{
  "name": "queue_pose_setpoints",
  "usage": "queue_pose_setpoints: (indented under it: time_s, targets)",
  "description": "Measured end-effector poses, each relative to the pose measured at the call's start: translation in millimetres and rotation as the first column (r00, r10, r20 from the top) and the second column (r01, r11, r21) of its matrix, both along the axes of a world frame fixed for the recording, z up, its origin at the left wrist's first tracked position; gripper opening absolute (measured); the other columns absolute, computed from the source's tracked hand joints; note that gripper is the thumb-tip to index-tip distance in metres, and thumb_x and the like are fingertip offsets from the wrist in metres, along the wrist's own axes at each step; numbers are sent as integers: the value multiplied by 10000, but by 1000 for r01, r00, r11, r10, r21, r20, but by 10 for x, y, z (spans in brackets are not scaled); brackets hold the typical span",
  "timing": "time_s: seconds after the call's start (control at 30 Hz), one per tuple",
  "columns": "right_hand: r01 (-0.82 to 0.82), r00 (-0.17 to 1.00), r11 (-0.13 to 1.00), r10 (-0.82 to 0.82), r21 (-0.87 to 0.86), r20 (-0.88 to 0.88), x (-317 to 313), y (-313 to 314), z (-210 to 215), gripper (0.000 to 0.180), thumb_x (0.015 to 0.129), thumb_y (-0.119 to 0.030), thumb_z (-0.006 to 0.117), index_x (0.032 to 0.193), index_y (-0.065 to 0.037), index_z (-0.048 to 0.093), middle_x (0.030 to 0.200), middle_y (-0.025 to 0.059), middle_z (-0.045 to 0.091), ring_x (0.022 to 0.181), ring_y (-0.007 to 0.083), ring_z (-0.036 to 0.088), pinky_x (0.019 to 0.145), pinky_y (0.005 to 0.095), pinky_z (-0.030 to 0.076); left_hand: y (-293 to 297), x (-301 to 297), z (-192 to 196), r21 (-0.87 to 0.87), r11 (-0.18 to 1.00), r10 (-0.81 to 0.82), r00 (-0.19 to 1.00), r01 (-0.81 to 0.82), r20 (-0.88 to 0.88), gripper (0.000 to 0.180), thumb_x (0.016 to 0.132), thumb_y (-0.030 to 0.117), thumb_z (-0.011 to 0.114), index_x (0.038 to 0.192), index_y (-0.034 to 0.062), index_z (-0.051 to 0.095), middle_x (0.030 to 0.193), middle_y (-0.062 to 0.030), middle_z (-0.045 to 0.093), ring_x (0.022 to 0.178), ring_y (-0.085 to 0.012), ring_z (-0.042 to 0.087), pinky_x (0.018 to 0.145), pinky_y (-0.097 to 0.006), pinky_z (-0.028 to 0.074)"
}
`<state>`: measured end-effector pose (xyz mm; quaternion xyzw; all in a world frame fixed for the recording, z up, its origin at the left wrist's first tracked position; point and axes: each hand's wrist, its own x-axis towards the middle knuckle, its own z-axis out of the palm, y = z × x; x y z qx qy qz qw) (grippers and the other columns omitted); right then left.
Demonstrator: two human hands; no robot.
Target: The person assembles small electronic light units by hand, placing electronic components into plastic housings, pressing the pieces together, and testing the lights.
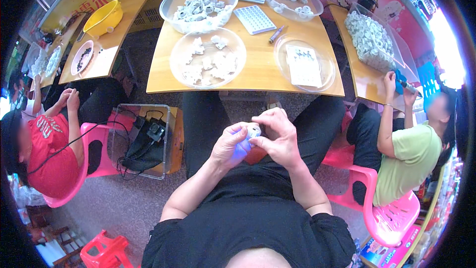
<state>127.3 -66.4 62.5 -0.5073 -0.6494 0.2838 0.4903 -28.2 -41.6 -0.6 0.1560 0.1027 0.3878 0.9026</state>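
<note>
"Where's the white part (pixel 254 131)?"

"Above the lap, grasped in the left hand's (pixel 229 145) fingers, next to a violet glow. The right hand (pixel 278 140) bends thumb and forefinger in close to it; whether they pinch it I can't tell, as it's small and half covered."

"Which step is that?"

"Close two-handed work on one piece, I'd judge. The next move calls for a steady left hold and fine right fingers."

"Anything in the way?"

"The worktop's (pixel 258 72) edge divides the lap from the bowls. A person sits on either side, well apart from these hands."

"And on top?"

"Nearest, a shallow bowl (pixel 207 53) of pale pieces at left, and a dish (pixel 326 64) bearing a white block (pixel 304 67) at right. Beyond the dish lies a pen-like tool (pixel 276 35); then a tray (pixel 255 20) between two farther bowls."
</note>
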Motion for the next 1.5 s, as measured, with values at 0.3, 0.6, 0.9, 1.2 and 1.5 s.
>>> queue_pose_setpoints:
  time_s: [0.3,0.6,0.9,1.2,1.5]
  targets:
    - [-240,828,887,-26,-395,-561,62,0,-108,353,735,49,751,1057,20,607,829,31,652,715,60,603,655,190,495,-14,19,-10,159,982,144,952,-103,-270,262,911,204,627,1086,9,645,981,-59,668,855,-104,608,744,-236,479]
    - [-298,830,862,22,-410,-557,168,20,-190,290,753,57,727,1018,14,619,818,20,641,715,61,594,649,196,492,131,-63,281,358,925,142,760,126,-635,191,885,155,658,1011,12,682,761,-42,683,492,-44,555,402,-161,378]
    - [-105,829,918,-131,-381,-544,91,-107,-268,292,784,82,658,1060,29,582,832,33,609,756,68,580,674,201,481,77,-38,185,271,959,113,768,82,-631,209,888,159,647,1023,3,676,750,-66,685,476,-66,573,390,-162,400]
    - [-70,840,929,-142,-364,-524,69,-111,-187,244,777,84,664,998,23,583,780,12,604,663,40,561,594,174,464,-20,11,179,304,953,198,800,-20,-566,240,873,67,645,1097,-18,651,715,-56,671,480,-73,570,394,-171,413]
    - [80,947,939,-176,-336,-267,-51,-162,-200,205,766,92,638,939,-8,591,733,-24,586,639,3,528,552,147,412,-64,32,246,467,884,354,682,-22,-640,219,870,41,644,1086,11,668,795,-16,682,588,-6,549,478,-151,430]
